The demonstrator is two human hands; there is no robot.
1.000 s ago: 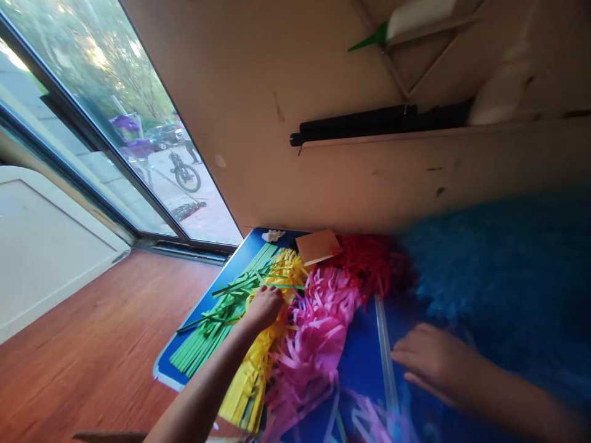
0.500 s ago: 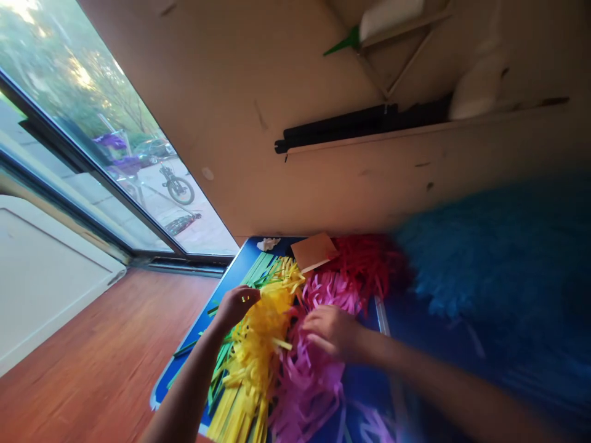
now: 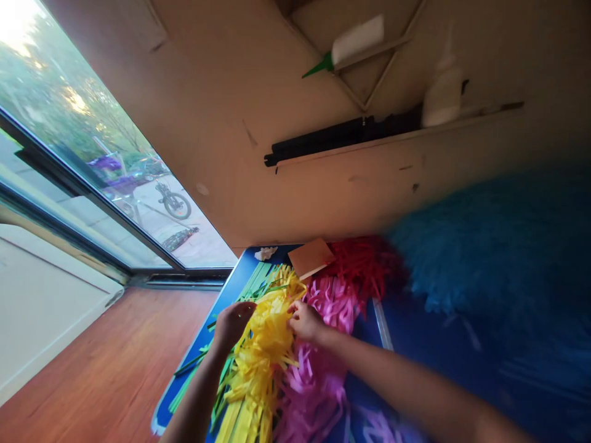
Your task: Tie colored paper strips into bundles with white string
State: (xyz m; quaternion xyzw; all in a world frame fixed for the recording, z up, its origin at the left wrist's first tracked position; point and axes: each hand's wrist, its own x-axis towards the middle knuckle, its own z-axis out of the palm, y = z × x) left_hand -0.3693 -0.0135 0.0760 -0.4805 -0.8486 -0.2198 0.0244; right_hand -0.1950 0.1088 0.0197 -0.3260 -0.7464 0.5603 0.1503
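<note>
Heaps of cut paper strips lie on a blue table [image 3: 233, 289]. My left hand [image 3: 232, 323] is curled on the left side of the yellow strips [image 3: 263, 351], with green strips [image 3: 258, 282] beneath and beside it. My right hand [image 3: 303, 321] pinches the yellow strips from the right, at the border with the pink strips [image 3: 318, 375]. Both hands gather the yellow bundle between them.
Red strips [image 3: 364, 264] and a tan card [image 3: 311, 257] lie at the back. A big blue fringe heap [image 3: 489, 258] fills the right. A wall shelf carries a black roll [image 3: 341, 135] and bottles. Wooden floor [image 3: 106, 369] and a glass door are to the left.
My right hand moved left from the blue table surface across the pink strips to the yellow bundle. My left hand slid back and bunched the yellow strips up.
</note>
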